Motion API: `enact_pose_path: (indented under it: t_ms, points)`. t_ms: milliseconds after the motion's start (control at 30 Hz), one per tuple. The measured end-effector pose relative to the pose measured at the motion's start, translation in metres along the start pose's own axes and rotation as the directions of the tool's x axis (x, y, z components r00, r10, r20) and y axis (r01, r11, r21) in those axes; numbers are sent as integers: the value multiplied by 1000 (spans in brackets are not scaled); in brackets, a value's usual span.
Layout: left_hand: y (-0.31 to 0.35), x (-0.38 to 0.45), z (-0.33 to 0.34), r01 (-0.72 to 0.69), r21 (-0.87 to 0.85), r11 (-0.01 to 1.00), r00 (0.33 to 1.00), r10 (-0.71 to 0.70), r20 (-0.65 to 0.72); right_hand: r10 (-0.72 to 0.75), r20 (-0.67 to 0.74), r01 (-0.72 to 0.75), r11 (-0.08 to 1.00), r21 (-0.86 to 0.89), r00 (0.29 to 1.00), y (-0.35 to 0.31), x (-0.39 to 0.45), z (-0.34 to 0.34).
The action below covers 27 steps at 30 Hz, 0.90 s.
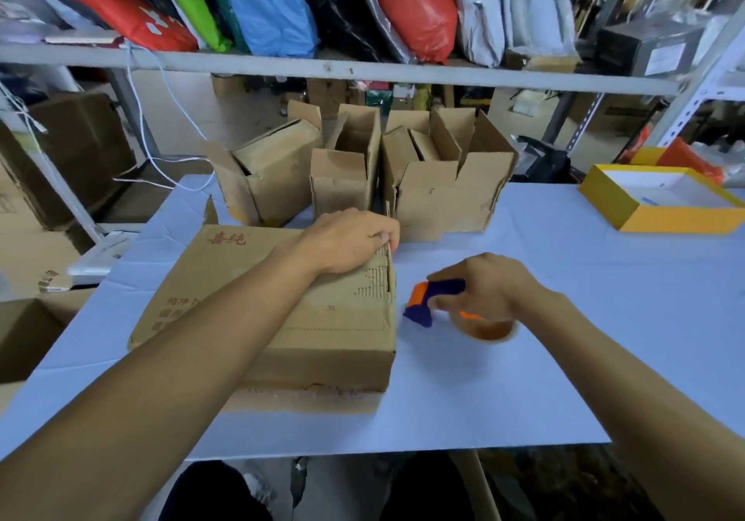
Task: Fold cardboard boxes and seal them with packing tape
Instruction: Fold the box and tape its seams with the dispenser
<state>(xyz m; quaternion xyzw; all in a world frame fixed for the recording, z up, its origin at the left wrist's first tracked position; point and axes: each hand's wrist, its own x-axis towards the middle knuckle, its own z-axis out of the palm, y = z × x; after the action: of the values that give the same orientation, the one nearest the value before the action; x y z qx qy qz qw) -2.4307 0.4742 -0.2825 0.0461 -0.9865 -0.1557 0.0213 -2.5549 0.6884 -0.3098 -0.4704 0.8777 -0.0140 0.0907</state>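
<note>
The brown corrugated cardboard box with red printing (282, 303) lay on its side on the pale blue table (564, 278), its closed flaps facing right so the seam was within reach. My left hand (346, 240) rested on its top far corner, fingers curled over the flap edge to pin it shut (a judgement, but the grip suggested it). Just right of the box, not touching it, my right hand (487, 290) gripped the blue and orange tape dispenser (433, 303), its brown roll resting on the table, ready to seal. Further back stood three open cardboard boxes (350, 170).
</note>
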Motion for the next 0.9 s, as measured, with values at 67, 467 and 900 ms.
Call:
enact_pose_path:
  t_ms: [67, 467, 900]
  points:
    - [0, 0, 0, 4, 4, 1000, 1000, -4, -1, 61, -47, -56, 992, 111, 997, 6, -6, -4]
    - [0, 0, 2, 20, -33, 999, 1000, -21, -21, 94, -312, -11, 966, 259, 945, 14, -23, 41]
    - [2, -1, -1, 17, 10, 1000, 1000, -17, 3, -49, -366, 38, 999, -36, 929, 15, -18, 80]
